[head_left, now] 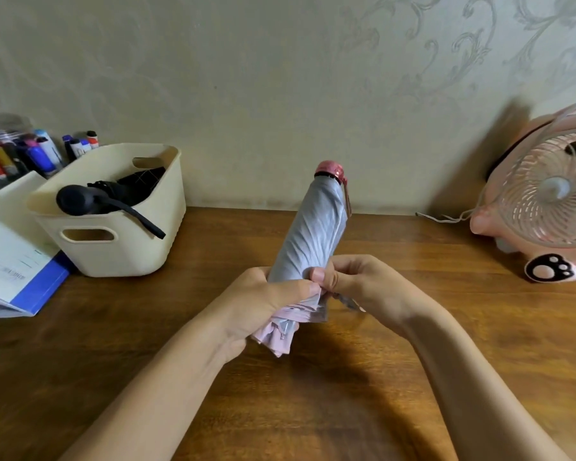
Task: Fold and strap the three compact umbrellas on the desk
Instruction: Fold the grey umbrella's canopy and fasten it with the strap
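A compact umbrella point(313, 227) with silver-grey outer cloth, pink lining and a pink cap is held upright over the wooden desk point(147, 344), tilted slightly right. My left hand point(270, 301) wraps around its lower end, where the pink folds bunch out below. My right hand point(353, 281) pinches the cloth edge and a thin strap at that same end, thumb against the fabric. A black compact umbrella point(94, 197) lies in the cream basket point(120, 247) at the left, its wrist strap hanging over the front rim. No third umbrella shows.
Behind the basket stand a jar and several markers point(30, 154). A blue folder with papers point(17, 274) lies at the left edge. A pink desk fan point(552, 201) with a paw-print base stands at the right, its cable trailing along the wall.
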